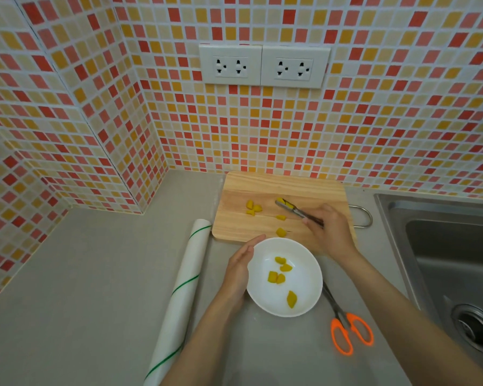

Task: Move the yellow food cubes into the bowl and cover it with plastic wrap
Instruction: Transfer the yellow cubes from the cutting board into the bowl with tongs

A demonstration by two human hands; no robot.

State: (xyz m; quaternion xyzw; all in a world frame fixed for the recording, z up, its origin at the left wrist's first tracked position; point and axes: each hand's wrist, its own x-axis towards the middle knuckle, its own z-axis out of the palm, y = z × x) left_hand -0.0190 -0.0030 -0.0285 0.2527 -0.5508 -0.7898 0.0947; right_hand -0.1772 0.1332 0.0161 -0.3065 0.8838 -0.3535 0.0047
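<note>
A white bowl sits on the grey counter and holds several yellow food cubes. My left hand cups the bowl's left rim with the fingers together. More yellow cubes lie on the wooden cutting board just behind the bowl. My right hand grips a metal spoon over the board, and a yellow cube rests in the spoon's tip. A roll of plastic wrap with green stripes lies to the left of the bowl.
Orange-handled scissors lie on the counter right of the bowl. A steel sink fills the right side. The tiled wall with two socket plates stands right behind the board.
</note>
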